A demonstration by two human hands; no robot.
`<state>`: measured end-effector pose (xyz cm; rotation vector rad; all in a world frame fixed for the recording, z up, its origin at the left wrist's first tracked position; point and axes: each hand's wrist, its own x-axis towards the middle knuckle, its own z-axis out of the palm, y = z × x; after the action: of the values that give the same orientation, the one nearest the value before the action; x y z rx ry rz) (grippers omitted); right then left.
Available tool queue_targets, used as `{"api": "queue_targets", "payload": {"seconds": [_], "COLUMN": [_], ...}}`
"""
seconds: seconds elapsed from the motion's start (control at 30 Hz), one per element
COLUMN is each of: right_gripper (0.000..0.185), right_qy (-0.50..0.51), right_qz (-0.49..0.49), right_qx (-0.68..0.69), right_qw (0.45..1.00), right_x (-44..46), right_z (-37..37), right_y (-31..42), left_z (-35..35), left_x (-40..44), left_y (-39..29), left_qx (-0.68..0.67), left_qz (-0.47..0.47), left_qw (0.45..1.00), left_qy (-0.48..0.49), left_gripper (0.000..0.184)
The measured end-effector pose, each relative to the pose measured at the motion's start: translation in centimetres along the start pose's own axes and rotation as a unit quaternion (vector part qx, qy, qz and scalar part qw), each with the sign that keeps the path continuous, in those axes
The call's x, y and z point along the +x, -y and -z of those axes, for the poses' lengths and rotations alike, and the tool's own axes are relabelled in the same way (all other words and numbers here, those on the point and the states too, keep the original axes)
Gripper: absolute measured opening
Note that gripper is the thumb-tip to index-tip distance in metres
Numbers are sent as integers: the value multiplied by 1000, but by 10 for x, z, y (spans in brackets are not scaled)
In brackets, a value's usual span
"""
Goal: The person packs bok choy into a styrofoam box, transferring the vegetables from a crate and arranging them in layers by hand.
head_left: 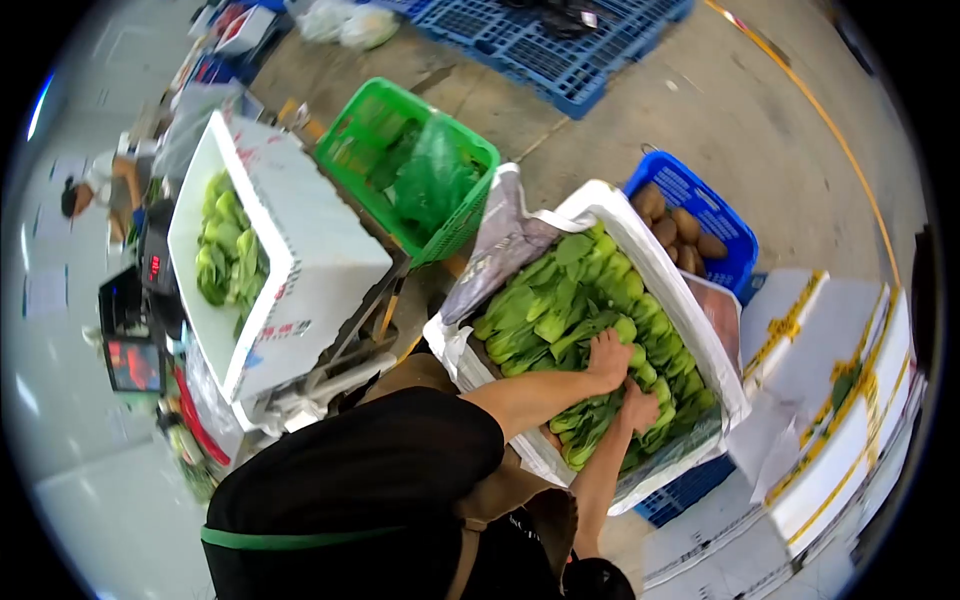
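Both hands are down among the leafy green bok choy (pixel 575 290) packed in a white foam box (pixel 725 400). My left hand (pixel 608 360) has its fingers curled around a bok choy near the middle of the box. Just below it, my right hand (pixel 638 408) is closed on another bok choy, its fingertips partly hidden by stems. Pale stem ends line up along the right side, while the leaves spread to the left. A grey plastic sheet (pixel 495 245) hangs over the box's upper left corner.
A tilted white foam box (pixel 320 215) with more greens stands left, by a scale (pixel 157 265). A green crate (pixel 465 215) holds a green bag. Potatoes fill a blue basket (pixel 715 205). Taped foam boxes (pixel 820 320) are right, a blue pallet (pixel 580 85) behind. A person (pixel 105 185) is far left.
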<state>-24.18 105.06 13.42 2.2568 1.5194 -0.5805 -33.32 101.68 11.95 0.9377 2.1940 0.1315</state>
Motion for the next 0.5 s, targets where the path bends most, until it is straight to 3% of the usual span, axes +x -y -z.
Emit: {"api": "queue_targets", "payload": {"seconds": [0.07,0.13,0.17,0.2,0.27,0.3,0.33,0.4,0.5], "right_gripper": [65,63,70,65,51,48,48,45,47], "right_qy": [3,-78,-62,-107,-103,-148,-111,-85,4], "right_qz": [59,34,80,158,181,192,236,289,442], "right_qx": [69,58,93,185,321,316,450,449,471], "right_qw": [996,995,990,964,924,917,854,841,763], "right_x": [10,-16,-31,-11,-45,-35,-72,-132,-250], "right_z": [-7,21,47,38,78,84,105,148,191], "right_y": [-17,-12,-9,-28,-10,-6,18,66,134], "left_z": [19,33,27,65,105,138,168,221,316], "left_x": [-12,-23,-24,-40,-60,-71,-89,-111,-173], "left_y": [-8,-14,-17,-16,-14,-7,1,26,98], "left_qx": [-63,-137,-154,-241,-320,-345,-370,-401,-370], "left_qz": [8,15,11,-5,-53,-92,-134,-183,-209], "left_qw": [998,990,987,970,945,931,913,875,808], "left_qy": [-5,-8,-49,-3,-46,-77,-107,-202,-408], "left_gripper": [39,47,47,48,49,49,48,47,47]}}
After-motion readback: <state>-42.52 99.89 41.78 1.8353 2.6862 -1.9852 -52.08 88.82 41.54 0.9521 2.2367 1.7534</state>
